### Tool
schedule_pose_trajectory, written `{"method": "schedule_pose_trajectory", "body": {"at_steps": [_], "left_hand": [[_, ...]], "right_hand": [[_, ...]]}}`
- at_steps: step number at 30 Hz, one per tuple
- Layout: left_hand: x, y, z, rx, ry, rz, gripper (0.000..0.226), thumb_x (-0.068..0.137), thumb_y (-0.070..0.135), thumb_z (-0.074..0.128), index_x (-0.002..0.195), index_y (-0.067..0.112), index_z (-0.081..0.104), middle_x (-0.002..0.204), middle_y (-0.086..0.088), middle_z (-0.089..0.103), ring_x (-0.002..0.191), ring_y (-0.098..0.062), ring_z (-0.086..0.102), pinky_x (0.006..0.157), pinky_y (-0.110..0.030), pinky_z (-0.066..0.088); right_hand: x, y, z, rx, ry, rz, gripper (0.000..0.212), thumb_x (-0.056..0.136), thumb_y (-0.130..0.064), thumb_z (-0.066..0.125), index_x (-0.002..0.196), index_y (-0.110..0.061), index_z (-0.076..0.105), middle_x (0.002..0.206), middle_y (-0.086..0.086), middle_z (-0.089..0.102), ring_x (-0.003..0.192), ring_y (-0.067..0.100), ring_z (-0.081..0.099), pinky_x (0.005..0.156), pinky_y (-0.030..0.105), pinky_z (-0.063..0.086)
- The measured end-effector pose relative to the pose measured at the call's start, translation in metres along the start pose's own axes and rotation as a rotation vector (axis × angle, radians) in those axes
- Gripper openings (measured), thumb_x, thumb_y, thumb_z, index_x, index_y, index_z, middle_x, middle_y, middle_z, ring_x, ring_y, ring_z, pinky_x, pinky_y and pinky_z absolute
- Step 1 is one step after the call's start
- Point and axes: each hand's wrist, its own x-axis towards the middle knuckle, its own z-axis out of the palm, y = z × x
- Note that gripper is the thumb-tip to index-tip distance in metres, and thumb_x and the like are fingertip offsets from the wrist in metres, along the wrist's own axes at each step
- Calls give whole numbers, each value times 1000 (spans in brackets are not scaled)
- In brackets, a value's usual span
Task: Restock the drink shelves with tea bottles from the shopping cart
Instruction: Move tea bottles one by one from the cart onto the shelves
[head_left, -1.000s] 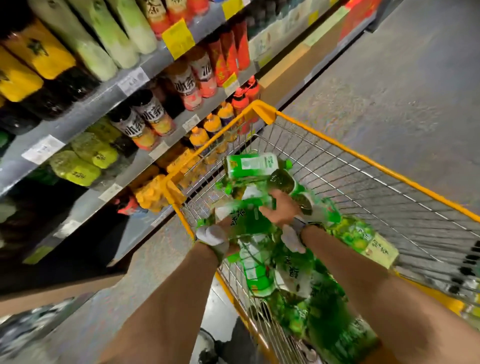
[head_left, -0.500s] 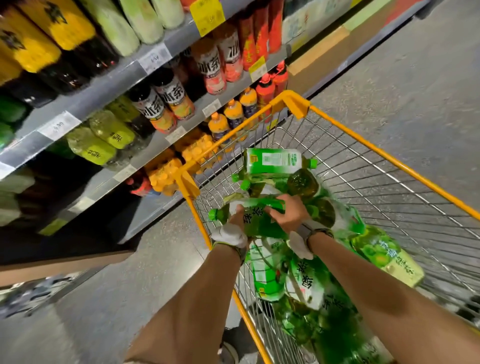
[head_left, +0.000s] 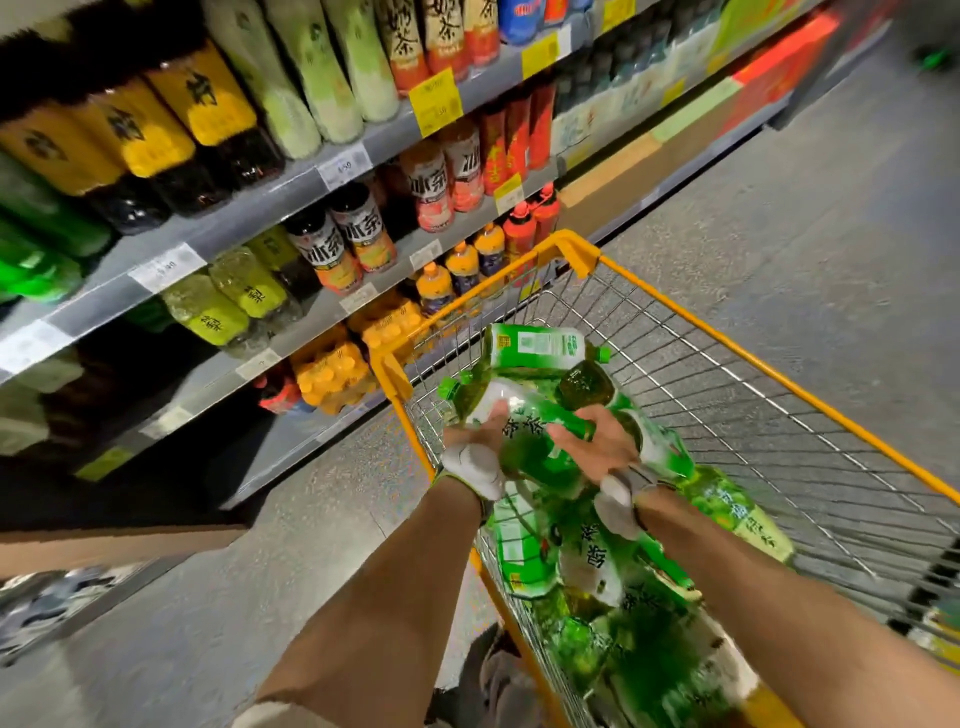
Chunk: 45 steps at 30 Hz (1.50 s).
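Observation:
A green tea bottle lies across both my hands just above the pile in the yellow wire shopping cart. My left hand grips its lower side near the neck end; my right hand curls over its upper side. Both wrists wear grey-white bands. Several more green tea bottles fill the near end of the cart, one lying flat on top. The drink shelves rise on the left.
The shelves hold yellow-label dark bottles, pale green bottles, iced tea bottles, yellow-green bottles and orange packs. A brown box edge sits low left. Grey floor lies to the right of the cart.
Both hands have lifted the green bottle up from the pile. The camera view has tilted up toward the shelves.

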Motion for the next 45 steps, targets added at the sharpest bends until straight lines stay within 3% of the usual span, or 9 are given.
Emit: {"method": "schedule_pose_trajectory", "body": {"at_steps": [8,13,18,24,28,32,36,40,45], "left_hand": [[-53,30,-59,-256,-60,136,97,80,51,70,152,16,16,148,-6,38,132,-40,43,94,-55,49],[-62,21,-114,-204,22,244,148,22,94,62,137,4,39,132,-19,55,116,-38,58,96,-50,50],[-57,-11,-194,-253,23,251,145,25,90,68,142,12,34,141,-15,48,118,-38,57,90,-52,52],[-105,-45,-305,-232,106,272,130,28,95,60,135,22,52,137,-6,55,123,-29,55,97,-40,49],[-139,-53,-342,-239,176,254,95,67,75,62,138,14,48,142,-10,49,127,-29,51,93,-26,42],[-128,-65,-391,-248,224,271,108,50,83,64,140,26,45,147,-13,42,131,-31,47,105,-35,42],[-113,-73,-419,-413,250,240,111,51,74,75,138,11,48,137,-11,54,112,-32,61,62,-27,57],[-64,-83,-445,-409,312,227,124,27,86,70,125,12,59,119,-8,65,100,-29,67,89,-40,55],[-7,-83,-471,-523,329,185,114,34,78,78,121,7,60,110,-9,70,89,-28,70,75,-36,58]], "right_hand": [[-72,-66,-22,-138,-40,-99,83,77,-70,55,140,-20,35,133,5,54,116,26,56,94,38,49],[-125,-113,-4,-171,-48,-155,74,85,-64,49,140,-16,40,137,12,51,122,30,52,96,35,44],[-176,-155,45,-206,-78,-243,91,77,-76,44,145,-17,33,148,8,40,132,28,43,105,34,38],[-233,-205,121,-295,-182,-378,65,90,-59,46,136,-14,48,143,12,47,129,30,46,104,37,38],[-239,-223,152,-326,-214,-416,70,83,-68,47,134,-19,50,141,2,48,128,26,47,103,31,39],[-248,-251,192,-348,-288,-488,58,87,-60,49,121,-14,61,114,5,64,111,23,59,97,34,45],[-243,-272,217,-386,-370,-514,53,92,-53,46,122,-11,60,123,11,64,106,24,61,92,32,47],[-224,-294,242,-449,-439,-524,55,93,-52,45,131,-12,52,131,8,57,122,25,53,96,28,41],[-162,-312,293,-477,-523,-553,50,88,-62,47,122,-27,61,125,-2,64,110,16,60,85,22,42]]}}
